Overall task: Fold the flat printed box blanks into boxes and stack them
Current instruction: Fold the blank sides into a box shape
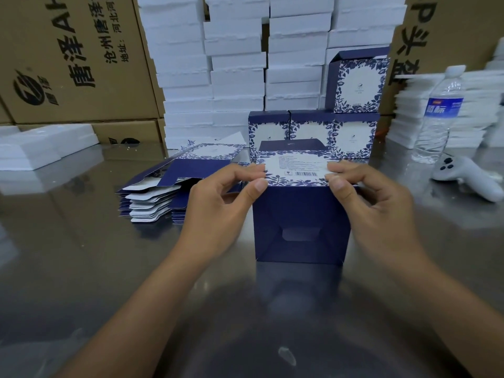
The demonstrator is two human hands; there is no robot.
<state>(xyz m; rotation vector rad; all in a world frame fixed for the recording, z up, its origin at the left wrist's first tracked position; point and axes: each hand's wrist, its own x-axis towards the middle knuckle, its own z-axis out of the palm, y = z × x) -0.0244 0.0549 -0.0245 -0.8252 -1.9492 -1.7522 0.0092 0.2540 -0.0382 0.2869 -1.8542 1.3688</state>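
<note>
Head view: folded box stands on the steel table at centre, its navy face with a tucked tab toward the camera and its barcode panel on top.
Left hand: thumb and fingers pinch the barcode panel's 9 o'clock edge.
Right hand: thumb and fingers pinch the 3 o'clock edge.
Flat blanks: one pile at 10 o'clock of the box, partly behind the left hand; sheets too many to count.
Finished boxes: four at 12 o'clock, three in a row and one on top at the right end; the held box hides part of the row.
Foam trays: white stacks behind the boxes, with more at 9 and 3 o'clock.
Cartons: brown, printed, at 10 and 1 o'clock.
Water bottle: one, capped, upright at 2 o'clock, with clear liquid inside.
Controller: one, white, lying at 3 o'clock, apart from the right hand.
Box interior: hidden.
</note>
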